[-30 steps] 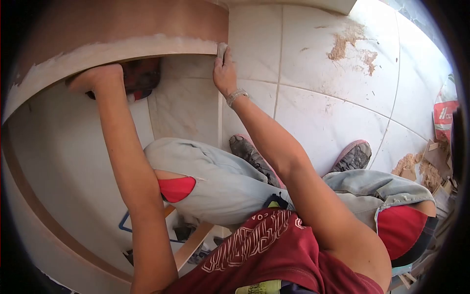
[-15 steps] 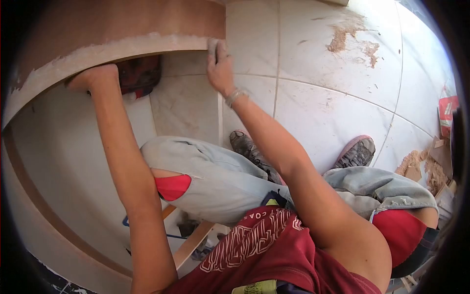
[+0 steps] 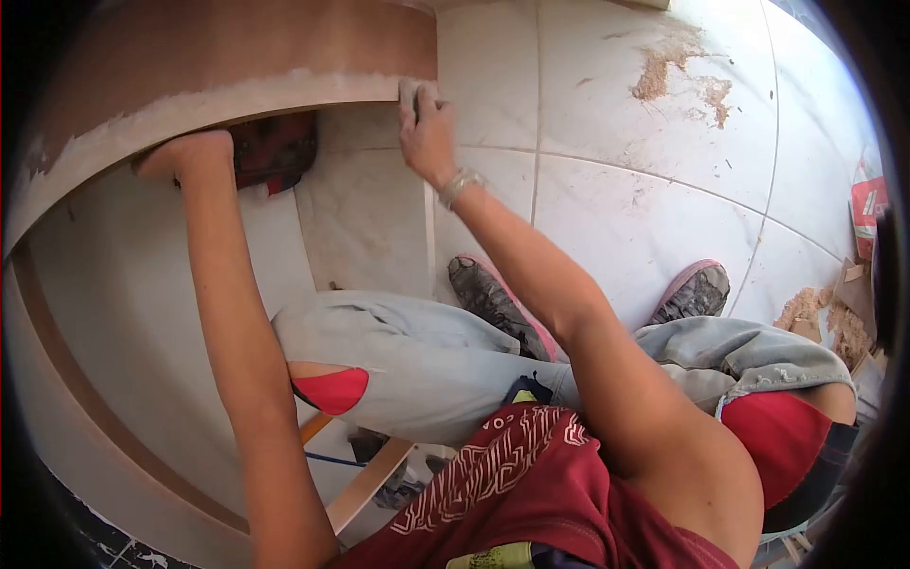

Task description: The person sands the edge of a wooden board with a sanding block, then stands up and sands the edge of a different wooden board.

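Observation:
A brown curved wooden panel [image 3: 256, 43], with whitish filler smeared along its pale lower edge, spans the upper left. My left hand [image 3: 185, 156] reaches beneath this edge, where the panel hides its fingers; whether they are closed cannot be seen. At the panel's right corner, my right hand [image 3: 428, 137] has its bent, dust-covered fingers closed against the edge. A bracelet [image 3: 460, 187] circles the right wrist. Just beside the left wrist, a dark red and black bag-like item [image 3: 280, 152] lies partly under the panel.
White floor tiles [image 3: 607, 218] carry brown dust patches [image 3: 664, 74]. My shoes [image 3: 493, 303] stand on them. To the right are a red and white bag [image 3: 866, 211] and a sawdust heap [image 3: 810, 311]. A wooden strip [image 3: 374, 479] lies beside my left leg, and a curved frame [image 3: 114, 441] rims the left.
The view has shifted slightly. My left knee sits a little lower in view, showing more floor behind it. Both hands stay at the panel's edge in nearly the same places.

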